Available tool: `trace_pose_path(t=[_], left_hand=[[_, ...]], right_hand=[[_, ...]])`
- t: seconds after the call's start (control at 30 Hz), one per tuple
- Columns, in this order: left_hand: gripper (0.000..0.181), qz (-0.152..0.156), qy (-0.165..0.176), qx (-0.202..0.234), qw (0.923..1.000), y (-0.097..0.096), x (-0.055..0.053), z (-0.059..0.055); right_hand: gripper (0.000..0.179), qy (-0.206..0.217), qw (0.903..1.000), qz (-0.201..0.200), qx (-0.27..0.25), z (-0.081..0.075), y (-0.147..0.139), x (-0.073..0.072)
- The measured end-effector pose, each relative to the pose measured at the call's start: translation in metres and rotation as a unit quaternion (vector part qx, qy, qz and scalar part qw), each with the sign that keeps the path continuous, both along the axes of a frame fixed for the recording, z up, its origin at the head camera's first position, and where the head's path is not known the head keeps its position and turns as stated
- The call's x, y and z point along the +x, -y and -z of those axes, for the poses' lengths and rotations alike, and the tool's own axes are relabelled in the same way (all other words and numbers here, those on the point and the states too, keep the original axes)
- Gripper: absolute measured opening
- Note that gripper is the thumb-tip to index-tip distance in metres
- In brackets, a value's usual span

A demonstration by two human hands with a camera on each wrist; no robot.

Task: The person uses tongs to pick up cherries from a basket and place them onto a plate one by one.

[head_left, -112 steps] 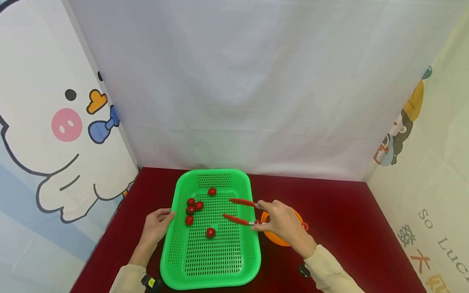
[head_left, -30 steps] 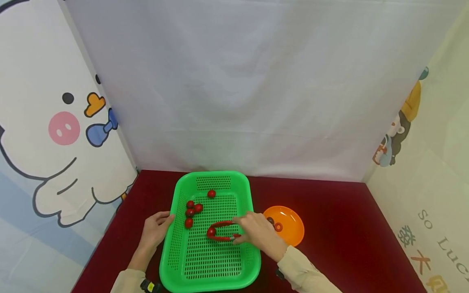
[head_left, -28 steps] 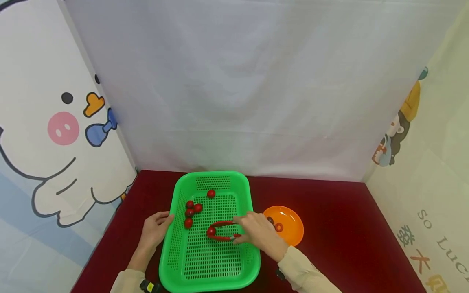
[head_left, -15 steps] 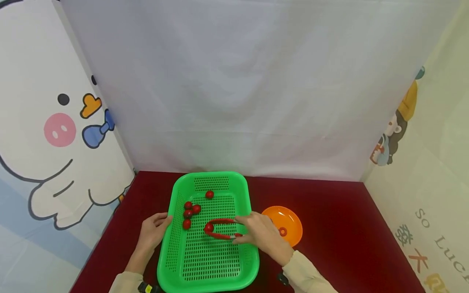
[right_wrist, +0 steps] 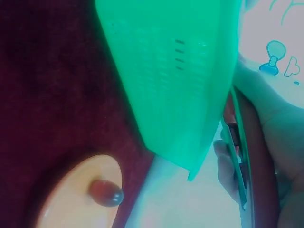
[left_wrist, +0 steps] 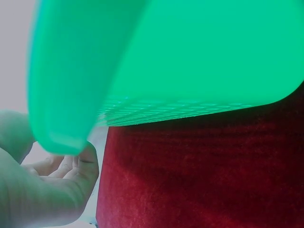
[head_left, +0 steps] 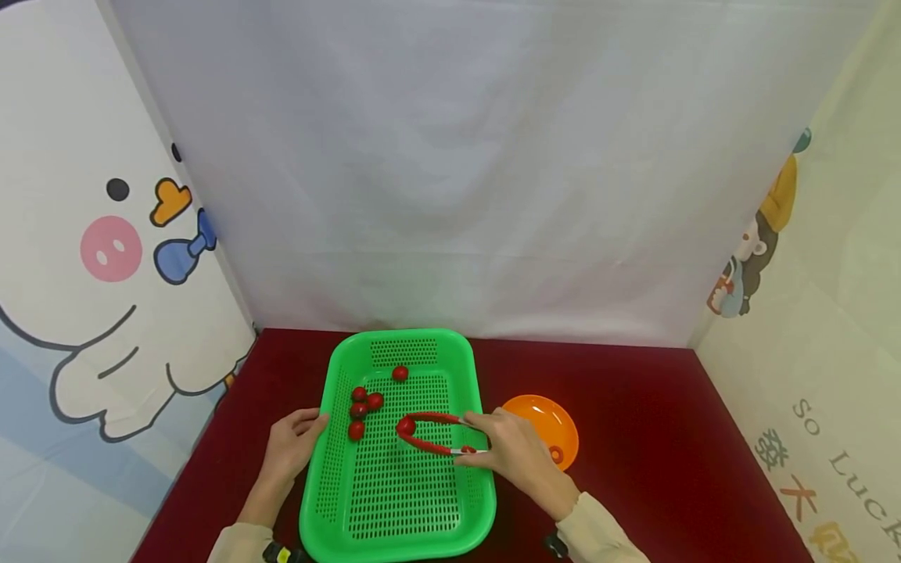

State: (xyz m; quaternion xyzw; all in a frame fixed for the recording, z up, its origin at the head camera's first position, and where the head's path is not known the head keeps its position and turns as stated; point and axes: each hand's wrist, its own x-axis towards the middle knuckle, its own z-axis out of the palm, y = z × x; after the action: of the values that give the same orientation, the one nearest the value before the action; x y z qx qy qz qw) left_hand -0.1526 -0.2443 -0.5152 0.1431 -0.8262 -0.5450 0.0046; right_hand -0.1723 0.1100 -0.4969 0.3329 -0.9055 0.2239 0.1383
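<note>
A green perforated plastic basket (head_left: 486, 512) stands on the table. My left hand (head_left: 292, 446) grips its left rim, thumb on one side and fingers curled underneath in the left wrist view. In my right hand (head_left: 521, 453) I hold red-tipped tongs (head_left: 431, 448) over the basket. Between the tongs' tips is a small red tomato (head_left: 406, 425), raised above the basket floor. Several more red tomatoes (head_left: 357, 430) lie in the basket's left half and towards its back. An orange plate (head_left: 552, 422) is partly hidden behind my right hand; one dark red tomato (right_wrist: 105, 193) lies on it.
A dark red cloth (head_left: 626, 422) covers the table. A pale curtain (head_left: 479, 172) hangs along the back, with printed cloth panels on the left (head_left: 113, 313) and right (head_left: 831, 352). The basket's raised right wall stands between its floor and the plate.
My right hand came in over the basket, and the tongs took hold of the front tomato. Since then they have lifted it and moved slightly back and right. My left hand stays on the rim.
</note>
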Motion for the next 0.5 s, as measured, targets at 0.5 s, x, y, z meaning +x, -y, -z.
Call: trace_pose_path(t=[0.5], left_hand=[[0.041,0.0,-0.001,0.001,1.0,0.0,0.0,0.0]], right_hand=[[0.063,-0.084,0.9909,0.002,-0.105,0.016,-0.02,0.0]])
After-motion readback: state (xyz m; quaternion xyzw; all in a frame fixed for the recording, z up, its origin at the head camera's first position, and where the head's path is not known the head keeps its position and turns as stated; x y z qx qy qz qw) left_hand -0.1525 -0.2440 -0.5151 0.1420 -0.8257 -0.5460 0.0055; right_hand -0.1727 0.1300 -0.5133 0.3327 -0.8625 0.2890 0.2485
